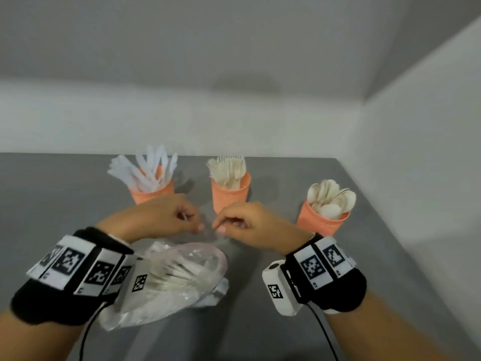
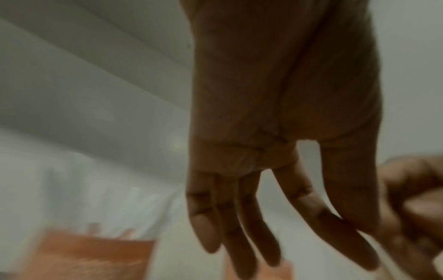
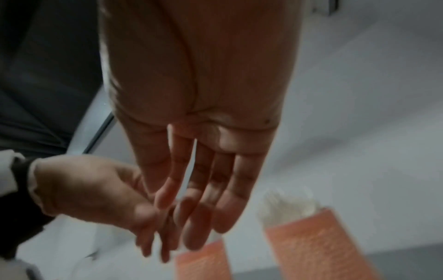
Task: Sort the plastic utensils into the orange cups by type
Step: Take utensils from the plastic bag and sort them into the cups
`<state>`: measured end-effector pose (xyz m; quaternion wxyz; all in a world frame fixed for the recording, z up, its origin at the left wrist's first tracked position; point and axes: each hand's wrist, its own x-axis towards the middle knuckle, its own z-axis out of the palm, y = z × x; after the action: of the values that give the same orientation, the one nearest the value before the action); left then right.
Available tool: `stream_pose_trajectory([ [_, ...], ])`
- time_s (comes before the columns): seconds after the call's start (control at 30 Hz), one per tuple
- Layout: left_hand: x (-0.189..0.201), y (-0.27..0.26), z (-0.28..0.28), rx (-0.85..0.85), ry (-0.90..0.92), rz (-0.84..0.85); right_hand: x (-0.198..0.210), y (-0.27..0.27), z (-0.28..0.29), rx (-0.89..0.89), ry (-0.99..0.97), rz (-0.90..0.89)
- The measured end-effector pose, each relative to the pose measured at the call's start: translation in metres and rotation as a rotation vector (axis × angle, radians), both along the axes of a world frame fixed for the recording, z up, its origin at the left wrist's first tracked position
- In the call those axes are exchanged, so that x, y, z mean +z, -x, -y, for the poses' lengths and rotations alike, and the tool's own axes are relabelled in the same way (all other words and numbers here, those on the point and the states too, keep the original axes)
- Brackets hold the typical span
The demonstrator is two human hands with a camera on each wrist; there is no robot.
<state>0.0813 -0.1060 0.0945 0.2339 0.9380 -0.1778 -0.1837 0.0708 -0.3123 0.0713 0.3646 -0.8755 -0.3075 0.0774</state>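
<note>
Three orange cups stand in a row at the back of the table. The left cup (image 1: 153,194) holds white knives (image 1: 148,168), the middle cup (image 1: 229,198) forks (image 1: 229,169), the right cup (image 1: 321,224) spoons (image 1: 331,200). A clear plastic bag (image 1: 182,272) with more white utensils lies in front of me. My left hand (image 1: 197,226) and right hand (image 1: 217,227) meet just above it, each pinching the bag's thin top. In the blurred wrist views, the left hand (image 2: 354,233) has thumb and forefinger together, and the right hand (image 3: 167,204) reaches toward the other hand.
The grey table (image 1: 52,191) ends at a white wall behind the cups and another wall (image 1: 416,178) close on the right. The spoon cup stands nearest that wall. The bag lies between my wrists near the table's front.
</note>
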Motion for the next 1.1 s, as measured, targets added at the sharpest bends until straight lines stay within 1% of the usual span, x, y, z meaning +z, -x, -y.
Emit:
stream_pose_trajectory([
  [0.1, -0.022, 0.02, -0.043, 0.143, -0.179, -0.061, -0.007, 0.014, -0.042, 0.049, -0.043, -0.009],
  [0.17, -0.032, 0.033, -0.064, 0.22, -0.229, -0.124, -0.017, 0.021, -0.067, 0.045, 0.035, -0.053],
  [0.2, -0.037, 0.04, -0.071, 0.248, -0.225, -0.16, -0.023, 0.026, -0.078, 0.03, 0.106, -0.062],
  [0.27, -0.048, 0.05, -0.077, 0.242, -0.185, -0.208, -0.038, 0.032, -0.092, -0.017, 0.309, -0.057],
  [0.33, -0.057, 0.055, -0.075, 0.248, -0.175, -0.192, -0.051, 0.036, -0.097, -0.07, 0.481, -0.087],
  [0.4, -0.062, 0.053, -0.071, 0.255, -0.14, -0.142, -0.06, 0.039, -0.098, -0.122, 0.509, -0.124],
  [0.43, -0.064, 0.052, -0.07, 0.255, -0.116, -0.118, -0.062, 0.04, -0.099, -0.137, 0.512, -0.113],
  [0.53, -0.064, 0.052, -0.073, 0.298, -0.101, -0.111, -0.062, 0.049, -0.104, -0.155, 0.551, -0.028],
  [0.63, -0.066, 0.057, -0.081, 0.328, -0.122, -0.136, -0.061, 0.063, -0.11, -0.149, 0.54, -0.047],
  [0.67, -0.069, 0.056, -0.083, 0.34, -0.092, -0.132, -0.064, 0.068, -0.113, -0.151, 0.557, -0.046],
  [0.7, -0.071, 0.055, -0.086, 0.372, -0.018, -0.115, -0.068, 0.073, -0.115, -0.161, 0.582, -0.021],
  [0.77, -0.073, 0.053, -0.086, 0.504, 0.262, -0.098, -0.074, 0.079, -0.119, -0.202, 0.611, 0.059],
  [0.83, -0.075, 0.053, -0.085, 0.653, 0.524, -0.17, -0.075, 0.08, -0.121, -0.232, 0.573, 0.099],
  [0.9, -0.084, 0.052, -0.088, 0.758, 0.696, -0.277, -0.074, 0.077, -0.117, -0.253, 0.477, 0.045],
  [0.93, -0.089, 0.051, -0.091, 0.785, 0.731, -0.302, -0.075, 0.075, -0.115, -0.253, 0.42, 0.001],
  [1.0, -0.094, 0.053, -0.098, 0.799, 0.712, -0.314, -0.073, 0.077, -0.113, -0.223, 0.361, -0.068],
  [1.1, -0.094, 0.061, -0.107, 0.686, 0.626, -0.329, -0.067, 0.078, -0.116, -0.206, 0.455, -0.114],
])
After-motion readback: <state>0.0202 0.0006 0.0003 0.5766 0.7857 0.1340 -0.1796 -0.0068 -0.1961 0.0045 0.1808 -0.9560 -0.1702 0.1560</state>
